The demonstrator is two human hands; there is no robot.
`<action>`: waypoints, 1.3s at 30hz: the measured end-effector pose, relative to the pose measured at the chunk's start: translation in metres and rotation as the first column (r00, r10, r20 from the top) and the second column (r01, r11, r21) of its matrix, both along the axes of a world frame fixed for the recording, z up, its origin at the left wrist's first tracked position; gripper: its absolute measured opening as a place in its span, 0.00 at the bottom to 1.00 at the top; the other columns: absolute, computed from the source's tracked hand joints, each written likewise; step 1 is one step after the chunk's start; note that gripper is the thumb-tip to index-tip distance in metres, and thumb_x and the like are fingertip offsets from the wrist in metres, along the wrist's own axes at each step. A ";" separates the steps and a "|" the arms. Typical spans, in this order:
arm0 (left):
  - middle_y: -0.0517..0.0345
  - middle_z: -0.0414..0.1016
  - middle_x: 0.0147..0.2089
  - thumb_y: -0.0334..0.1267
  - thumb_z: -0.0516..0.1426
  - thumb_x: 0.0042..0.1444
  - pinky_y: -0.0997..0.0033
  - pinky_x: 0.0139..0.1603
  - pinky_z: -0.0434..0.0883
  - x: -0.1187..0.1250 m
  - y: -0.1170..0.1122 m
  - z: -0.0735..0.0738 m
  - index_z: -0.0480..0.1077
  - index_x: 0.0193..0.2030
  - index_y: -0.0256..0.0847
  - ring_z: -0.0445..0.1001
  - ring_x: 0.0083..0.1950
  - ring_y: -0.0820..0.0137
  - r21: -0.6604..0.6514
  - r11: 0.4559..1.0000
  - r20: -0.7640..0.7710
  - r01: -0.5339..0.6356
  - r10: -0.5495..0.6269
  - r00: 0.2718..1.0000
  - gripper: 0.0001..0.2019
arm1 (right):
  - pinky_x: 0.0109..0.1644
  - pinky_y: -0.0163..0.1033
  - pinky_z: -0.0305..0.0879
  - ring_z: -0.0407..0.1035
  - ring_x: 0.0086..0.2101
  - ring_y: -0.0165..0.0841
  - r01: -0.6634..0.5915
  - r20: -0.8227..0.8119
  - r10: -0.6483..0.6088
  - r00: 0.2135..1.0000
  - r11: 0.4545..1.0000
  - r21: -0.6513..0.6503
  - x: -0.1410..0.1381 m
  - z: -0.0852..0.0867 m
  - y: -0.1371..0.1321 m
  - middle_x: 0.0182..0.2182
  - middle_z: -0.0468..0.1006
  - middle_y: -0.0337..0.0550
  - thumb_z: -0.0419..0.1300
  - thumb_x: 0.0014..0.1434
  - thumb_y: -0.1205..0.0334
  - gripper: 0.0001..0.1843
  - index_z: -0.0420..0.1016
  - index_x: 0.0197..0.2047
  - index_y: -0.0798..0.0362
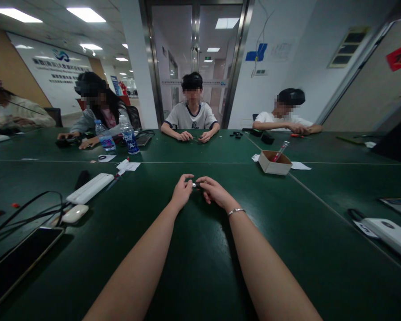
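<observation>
Over the dark green table (200, 249), my left hand (181, 192) and my right hand (216, 192) meet at a small black-and-silver piece (196, 185). Its shiny silver end lies at the fingertips of my left hand, which are closed in a pinch. My right hand, with a silver bracelet (236, 211) at the wrist, pinches the black end. Fingers cover much of the piece, and it is too small to tell its kind.
At left are a phone (23, 263), a white earbud case (75, 214), a white power bank (90, 188) and cables. Two bottles (129, 138) stand beyond. A cardboard box (274, 165) holds a clear tube. A white device (390, 236) lies right. Several people sit across.
</observation>
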State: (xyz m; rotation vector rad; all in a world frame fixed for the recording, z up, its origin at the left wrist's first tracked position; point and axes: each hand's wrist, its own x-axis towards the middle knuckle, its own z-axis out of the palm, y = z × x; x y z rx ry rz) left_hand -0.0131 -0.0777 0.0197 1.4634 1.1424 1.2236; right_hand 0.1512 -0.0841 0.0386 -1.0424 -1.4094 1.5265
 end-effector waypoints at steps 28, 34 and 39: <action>0.65 0.61 0.21 0.51 0.50 0.61 0.76 0.23 0.57 -0.001 0.005 -0.001 0.67 0.32 0.39 0.59 0.21 0.75 0.065 0.998 -0.053 -0.018 0.022 0.998 0.17 | 0.19 0.32 0.61 0.62 0.19 0.24 0.051 0.233 -0.104 0.967 0.974 0.223 -0.014 -0.015 0.001 0.36 0.74 0.39 0.64 0.50 0.65 0.12 0.70 0.39 0.52; 0.62 0.67 0.25 0.51 0.52 0.59 0.75 0.27 0.61 0.002 0.006 -0.002 0.68 0.31 0.40 0.65 0.26 0.73 0.105 0.994 -0.149 -0.041 0.056 0.987 0.16 | 0.31 0.35 0.59 0.61 0.28 0.30 0.221 0.395 -0.464 0.793 0.823 0.524 -0.026 -0.024 -0.003 0.31 0.68 0.36 0.65 0.45 0.68 0.10 0.66 0.30 0.52; 0.61 0.67 0.26 0.51 0.51 0.59 0.74 0.31 0.63 0.003 -0.002 0.002 0.71 0.35 0.39 0.65 0.28 0.71 0.067 0.996 -0.127 0.059 -0.050 0.991 0.17 | 0.34 0.36 0.58 0.61 0.29 0.32 0.283 0.410 -0.566 0.716 0.771 0.570 -0.030 -0.020 -0.013 0.28 0.63 0.35 0.65 0.45 0.70 0.16 0.59 0.25 0.51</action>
